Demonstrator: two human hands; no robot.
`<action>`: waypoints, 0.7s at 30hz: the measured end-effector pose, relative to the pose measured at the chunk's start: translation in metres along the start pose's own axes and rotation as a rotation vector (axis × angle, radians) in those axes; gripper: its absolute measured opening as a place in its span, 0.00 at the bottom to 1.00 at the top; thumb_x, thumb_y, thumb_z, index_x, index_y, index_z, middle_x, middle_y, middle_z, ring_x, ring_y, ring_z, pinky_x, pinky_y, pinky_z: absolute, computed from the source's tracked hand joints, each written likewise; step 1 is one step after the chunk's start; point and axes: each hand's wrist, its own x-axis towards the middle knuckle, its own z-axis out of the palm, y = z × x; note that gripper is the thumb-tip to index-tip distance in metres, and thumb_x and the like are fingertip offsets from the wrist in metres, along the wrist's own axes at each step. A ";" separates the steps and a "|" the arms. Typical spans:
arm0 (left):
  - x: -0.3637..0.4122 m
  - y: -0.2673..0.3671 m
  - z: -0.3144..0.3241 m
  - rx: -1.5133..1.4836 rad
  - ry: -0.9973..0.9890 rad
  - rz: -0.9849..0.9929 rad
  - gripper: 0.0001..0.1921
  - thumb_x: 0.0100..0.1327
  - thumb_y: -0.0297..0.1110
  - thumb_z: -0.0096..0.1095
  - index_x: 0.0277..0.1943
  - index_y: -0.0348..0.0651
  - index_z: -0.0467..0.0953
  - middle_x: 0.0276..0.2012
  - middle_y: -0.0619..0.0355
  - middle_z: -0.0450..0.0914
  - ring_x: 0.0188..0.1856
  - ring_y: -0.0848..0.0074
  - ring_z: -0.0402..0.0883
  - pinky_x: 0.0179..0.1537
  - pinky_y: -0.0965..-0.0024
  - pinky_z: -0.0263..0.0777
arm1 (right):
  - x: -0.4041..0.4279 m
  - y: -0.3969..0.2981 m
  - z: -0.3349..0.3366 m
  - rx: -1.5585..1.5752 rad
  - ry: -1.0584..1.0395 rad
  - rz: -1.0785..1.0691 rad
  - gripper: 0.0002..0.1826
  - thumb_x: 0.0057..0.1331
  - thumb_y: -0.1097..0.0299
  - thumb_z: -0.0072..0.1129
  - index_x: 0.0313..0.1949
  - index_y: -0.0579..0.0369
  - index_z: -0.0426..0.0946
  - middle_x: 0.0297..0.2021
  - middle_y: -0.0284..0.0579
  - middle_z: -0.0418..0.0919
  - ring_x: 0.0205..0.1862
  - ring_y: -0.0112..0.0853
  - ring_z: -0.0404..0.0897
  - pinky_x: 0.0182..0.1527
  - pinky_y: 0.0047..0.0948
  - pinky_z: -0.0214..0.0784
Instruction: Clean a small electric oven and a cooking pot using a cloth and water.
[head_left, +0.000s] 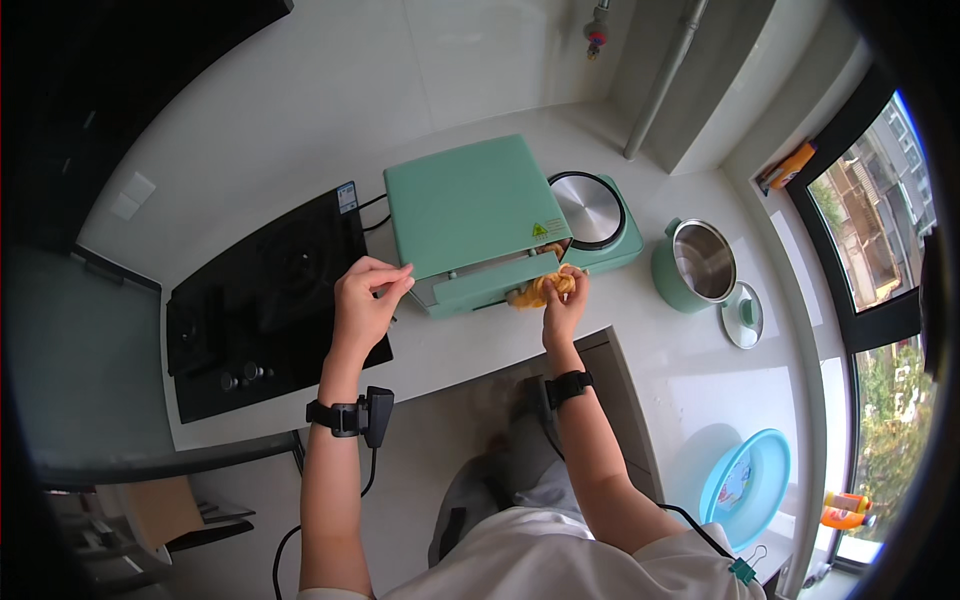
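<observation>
A mint-green toaster oven (480, 206) stands on the countertop, its front door (491, 289) tilted forward with a gap below the top. My right hand (564, 304) grips a bunched yellow cloth (551, 286) against the right end of that door. More yellowish-brown material shows in the gap behind; I cannot tell whether it is cloth or a reflection. At the oven's front left corner is my left hand (375, 300), thumb and forefinger pinched close together. Whether these fingertips grip the corner's edge or only rest there is unclear.
Right of the oven sits a round metal hotplate (587, 210). Farther right are a green pot (679, 274) and its glass lid (742, 315). A black gas hob (277, 292) lies left. A blue basin (750, 487) leans near the window, with orange bottles (846, 510) on the sill.
</observation>
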 end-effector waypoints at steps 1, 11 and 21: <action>0.001 0.001 0.001 -0.002 -0.002 0.003 0.05 0.53 0.24 0.67 0.34 0.37 0.82 0.29 0.56 0.78 0.27 0.77 0.76 0.28 0.78 0.69 | 0.001 0.012 -0.003 0.000 0.003 -0.002 0.16 0.56 0.82 0.57 0.42 0.54 0.66 0.45 0.38 0.68 0.47 0.30 0.70 0.48 0.27 0.65; -0.001 0.001 0.004 -0.020 0.008 0.024 0.05 0.53 0.23 0.66 0.35 0.37 0.82 0.28 0.57 0.78 0.27 0.79 0.76 0.28 0.79 0.68 | -0.022 0.046 0.003 0.292 0.101 0.333 0.16 0.62 0.80 0.53 0.48 0.56 0.65 0.44 0.43 0.70 0.45 0.30 0.73 0.48 0.28 0.67; -0.002 -0.002 0.002 -0.016 0.027 0.018 0.05 0.52 0.22 0.67 0.34 0.36 0.82 0.27 0.58 0.78 0.27 0.80 0.75 0.27 0.79 0.67 | -0.045 0.021 0.028 0.628 0.283 0.784 0.18 0.68 0.80 0.36 0.57 0.66 0.59 0.53 0.53 0.66 0.53 0.42 0.71 0.54 0.42 0.68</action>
